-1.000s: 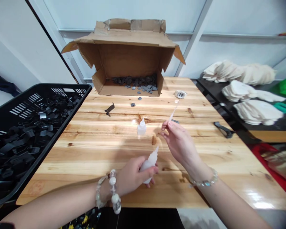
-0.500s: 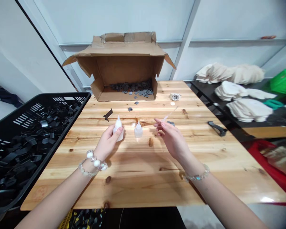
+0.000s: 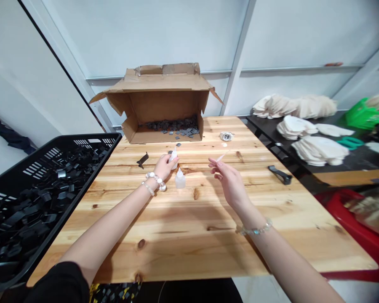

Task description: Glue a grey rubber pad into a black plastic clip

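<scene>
The left hand [image 3: 163, 168], wrapped round a white bottle [image 3: 173, 155], has reached toward the worktop's [image 3: 183, 248] far edge, apparently parking it just beyond the standing bottle [image 3: 180, 181]. The right hand [image 3: 229, 179] pinches a thin whitish piece [image 3: 220, 158].

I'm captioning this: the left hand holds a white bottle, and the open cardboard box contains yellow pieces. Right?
No: the head view shows dark grey pieces in the open cardboard box. The left hand does hold a white bottle.
</scene>
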Demonstrator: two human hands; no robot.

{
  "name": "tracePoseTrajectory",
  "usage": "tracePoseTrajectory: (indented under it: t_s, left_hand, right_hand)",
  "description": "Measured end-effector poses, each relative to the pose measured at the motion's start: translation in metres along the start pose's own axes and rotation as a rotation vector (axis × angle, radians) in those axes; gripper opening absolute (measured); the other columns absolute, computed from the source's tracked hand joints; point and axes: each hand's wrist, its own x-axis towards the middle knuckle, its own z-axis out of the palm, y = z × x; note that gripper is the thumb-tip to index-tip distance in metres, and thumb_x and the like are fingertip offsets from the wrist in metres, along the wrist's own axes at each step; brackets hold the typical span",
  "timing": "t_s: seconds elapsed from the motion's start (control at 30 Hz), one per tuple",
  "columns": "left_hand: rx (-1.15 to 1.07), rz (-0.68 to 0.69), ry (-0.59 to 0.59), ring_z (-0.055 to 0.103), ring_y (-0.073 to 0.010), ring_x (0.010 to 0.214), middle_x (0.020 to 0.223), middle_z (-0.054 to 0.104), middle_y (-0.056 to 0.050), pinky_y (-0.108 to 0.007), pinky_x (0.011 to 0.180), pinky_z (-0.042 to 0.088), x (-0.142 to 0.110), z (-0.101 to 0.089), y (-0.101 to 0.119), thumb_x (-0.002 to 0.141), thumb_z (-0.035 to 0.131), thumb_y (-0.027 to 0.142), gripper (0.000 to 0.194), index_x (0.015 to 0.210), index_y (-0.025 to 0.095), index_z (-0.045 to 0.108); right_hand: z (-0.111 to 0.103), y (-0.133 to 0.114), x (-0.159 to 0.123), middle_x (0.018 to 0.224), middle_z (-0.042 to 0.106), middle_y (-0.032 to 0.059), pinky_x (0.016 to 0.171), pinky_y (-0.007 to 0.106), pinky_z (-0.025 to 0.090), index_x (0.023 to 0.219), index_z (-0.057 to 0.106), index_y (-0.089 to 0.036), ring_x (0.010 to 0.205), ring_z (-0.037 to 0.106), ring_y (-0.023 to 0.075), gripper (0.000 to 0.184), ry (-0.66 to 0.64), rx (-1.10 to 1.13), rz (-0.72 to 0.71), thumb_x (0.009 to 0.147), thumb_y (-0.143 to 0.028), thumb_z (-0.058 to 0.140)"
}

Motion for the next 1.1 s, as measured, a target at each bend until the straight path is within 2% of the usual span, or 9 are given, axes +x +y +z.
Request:
tracePoseTrajectory:
  t_s: [0.2,0.4,0.57,0.67,0.73,0.8,0.87,0.97,1.1]
  left_hand:
    - [-0.005,0.018,-0.121,0.062,-0.0153,0.083,0.094,0.064,-0.004,-0.034,0.075,0.053,0.038,0.03,0.001,0.09,0.059,0.034,0.022,0.096,0.012,0.062]
    - [-0.075,0.007,-0.19,0.062,-0.0167,0.087,0.099,0.063,-0.005,-0.036,0.079,0.053,0.041,0.036,-0.002,0.087,0.062,0.027,0.023,0.105,0.013,0.06]
    - [-0.108,-0.005,-0.068,0.059,-0.0168,0.094,0.104,0.062,-0.008,-0.034,0.09,0.046,0.023,0.008,-0.003,0.078,0.068,0.021,0.038,0.113,0.013,0.056]
    - [-0.098,0.007,0.024,0.057,-0.0185,0.1,0.109,0.061,-0.011,-0.034,0.095,0.043,0.0,-0.013,0.001,0.086,0.054,0.03,0.032,0.113,0.012,0.055]
    - [-0.087,0.029,0.009,0.058,-0.0199,0.101,0.108,0.062,-0.011,-0.035,0.093,0.044,-0.021,-0.02,0.005,0.091,0.045,0.039,0.034,0.109,0.013,0.056]
    - [-0.067,0.053,-0.062,0.059,-0.021,0.101,0.107,0.064,-0.01,-0.035,0.092,0.045,-0.041,-0.021,0.008,0.09,0.046,0.045,0.038,0.109,0.014,0.058]
    - [-0.03,0.078,-0.139,0.06,-0.0228,0.104,0.111,0.065,-0.01,-0.035,0.093,0.045,-0.058,-0.017,0.009,0.083,0.057,0.047,0.043,0.112,0.015,0.058]
    - [0.063,0.106,-0.194,0.057,-0.0262,0.108,0.115,0.064,-0.01,-0.038,0.096,0.042,-0.07,-0.009,0.01,0.07,0.071,0.041,0.05,0.113,0.018,0.059]
    - [0.181,0.136,-0.22,0.058,-0.0257,0.101,0.104,0.067,-0.006,-0.038,0.094,0.04,-0.071,-0.006,0.011,0.076,0.063,0.032,0.031,0.104,0.02,0.062]
  right_hand:
    - [-0.013,0.003,0.01,0.102,0.07,0.0056,0.081,0.033,0.043,0.103,0.074,-0.022,0.089,0.058,0.0179,0.03,0.009,-0.215,-0.184,0.079,-0.031,0.057]
    - [-0.006,0.001,0.006,0.098,0.067,0.005,0.083,0.036,0.045,0.101,0.075,-0.025,0.085,0.057,0.0183,0.033,-0.074,-0.39,-0.281,0.074,-0.024,0.057]
    - [0.004,0.004,0.002,0.1,0.068,0.0084,0.083,0.037,0.046,0.1,0.075,-0.024,0.094,0.059,0.0218,0.028,-0.112,-0.445,-0.288,0.081,-0.036,0.06]
    - [0.009,0.003,0.001,0.099,0.069,0.0081,0.085,0.038,0.047,0.097,0.076,-0.025,0.096,0.06,0.0225,0.026,-0.119,-0.451,-0.292,0.082,-0.039,0.061]
    - [0.014,0.003,0.001,0.097,0.069,0.0078,0.088,0.039,0.046,0.095,0.077,-0.025,0.096,0.06,0.0226,0.025,-0.138,-0.453,-0.298,0.083,-0.041,0.061]
    - [0.019,0.002,0.001,0.094,0.07,0.0075,0.089,0.039,0.046,0.092,0.077,-0.025,0.095,0.061,0.0223,0.025,-0.17,-0.463,-0.312,0.084,-0.043,0.061]
    - [0.026,0.002,0.003,0.092,0.069,0.0072,0.088,0.038,0.047,0.092,0.077,-0.025,0.093,0.061,0.0216,0.025,-0.21,-0.482,-0.339,0.085,-0.042,0.061]
    - [0.039,0.002,0.005,0.093,0.069,0.0081,0.088,0.037,0.047,0.095,0.077,-0.024,0.093,0.062,0.0212,0.025,-0.255,-0.507,-0.369,0.086,-0.04,0.06]
    - [0.053,0.003,0.008,0.096,0.068,0.0082,0.087,0.037,0.048,0.098,0.076,-0.025,0.093,0.062,0.0212,0.025,-0.302,-0.523,-0.394,0.086,-0.04,0.06]
